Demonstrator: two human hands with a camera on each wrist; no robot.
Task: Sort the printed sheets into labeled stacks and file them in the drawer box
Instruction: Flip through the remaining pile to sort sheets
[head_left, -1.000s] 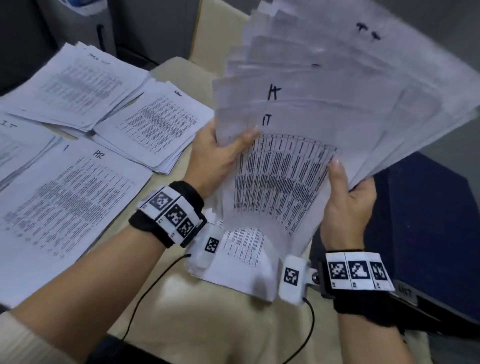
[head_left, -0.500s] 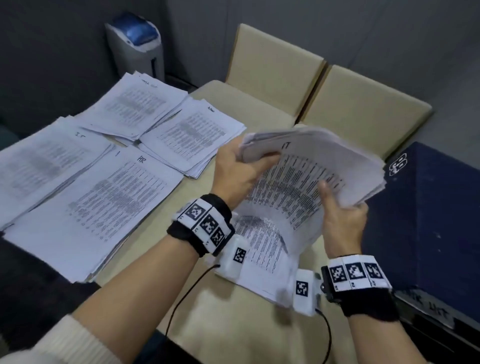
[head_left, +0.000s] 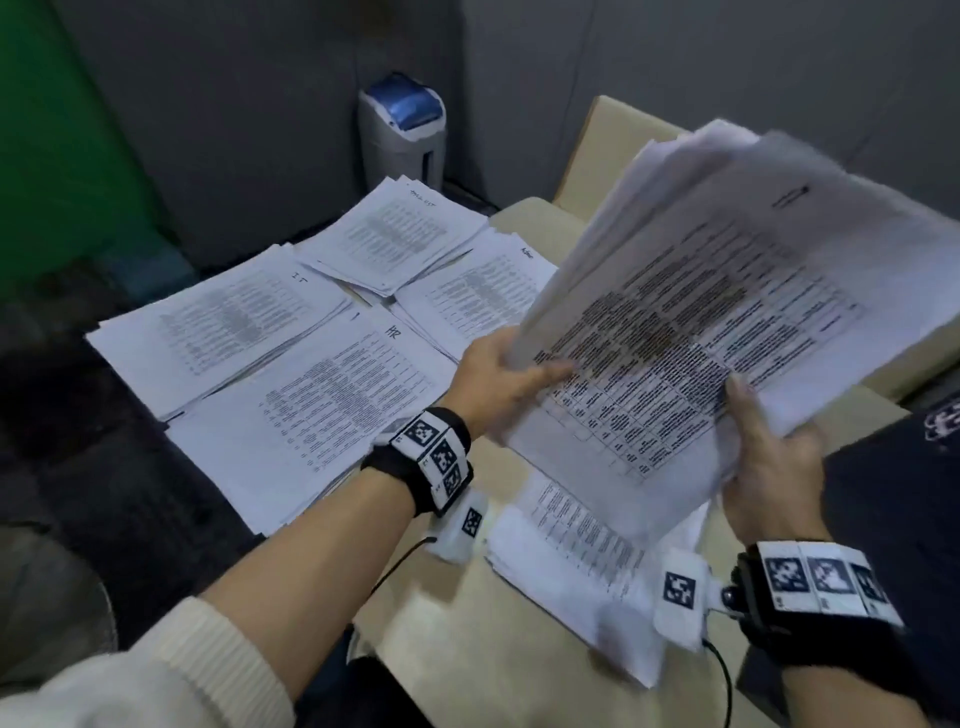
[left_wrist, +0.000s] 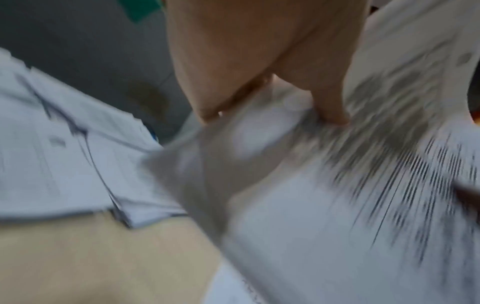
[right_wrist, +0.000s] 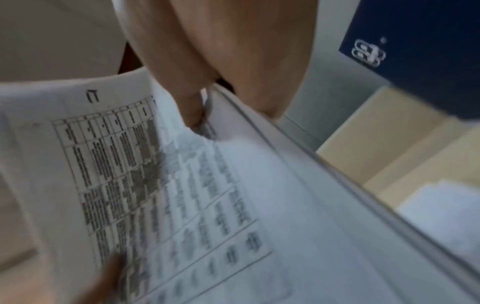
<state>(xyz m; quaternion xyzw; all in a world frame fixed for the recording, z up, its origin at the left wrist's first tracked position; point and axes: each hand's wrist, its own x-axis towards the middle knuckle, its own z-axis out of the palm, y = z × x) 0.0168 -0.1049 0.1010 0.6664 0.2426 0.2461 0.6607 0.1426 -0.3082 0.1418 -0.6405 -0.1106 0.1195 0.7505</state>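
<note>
Thick bundle of printed sheets (head_left: 717, 312), thin white paper with dense black tables, was held tilted above the beige table (head_left: 467, 649). Half a second before, it had sat lower and bowed; the head view had swung left. Left hand (head_left: 498, 384) gripped the near-left edge, thumb flat on top. Right hand (head_left: 769, 467) pinched the near edge, thumb on the print. Four flat stacks lay to the left, including the HR stack (head_left: 311, 415) and the IT stack (head_left: 223, 317). Dark blue drawer box (head_left: 904, 519) stood at right.
</note>
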